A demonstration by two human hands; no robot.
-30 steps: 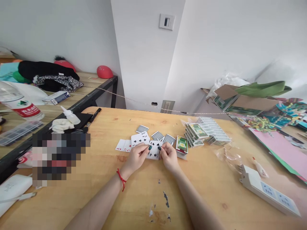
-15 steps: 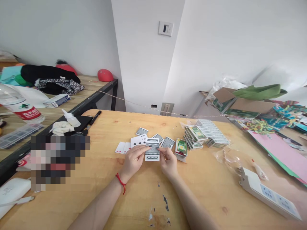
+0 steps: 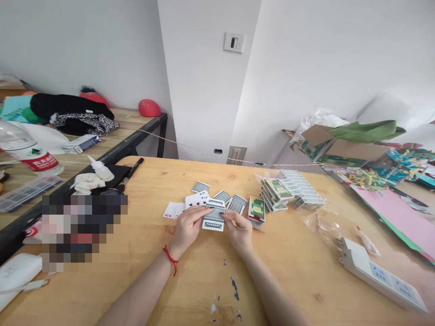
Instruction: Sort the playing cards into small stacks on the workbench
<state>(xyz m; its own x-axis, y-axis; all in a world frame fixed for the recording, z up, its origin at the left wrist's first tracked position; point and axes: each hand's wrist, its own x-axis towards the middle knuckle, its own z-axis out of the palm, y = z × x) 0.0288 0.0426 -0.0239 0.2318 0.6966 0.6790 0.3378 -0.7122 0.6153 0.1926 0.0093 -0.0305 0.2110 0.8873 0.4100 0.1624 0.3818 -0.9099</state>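
Note:
Patterned playing cards [image 3: 214, 215], backs toward me, are held between my two hands over the wooden table. My left hand [image 3: 187, 225] grips their left side, with a red string bracelet on its wrist. At their right edge my right hand [image 3: 240, 230] pinches with thumb and fingers. Just beyond lie face-up spade cards [image 3: 195, 199] and, to the left, red-suit cards [image 3: 171, 210]. Several face-down cards [image 3: 238, 204] rest behind the held ones. Right of my right hand is a green card box [image 3: 257, 208]. How many cards I hold cannot be made out.
Wrapped card boxes [image 3: 307, 192] and a small stack of green boxes [image 3: 277, 190] stand at the right. A power strip [image 3: 380, 271] lies front right near a glue tube [image 3: 369, 242]. On the left are a squeeze bottle [image 3: 102, 170] and a black pen [image 3: 136, 166].
The held cards have shifted slightly toward me and to the left, and tilt a little more. My right hand has slid slightly down along their edge. The cards on the table stay put.

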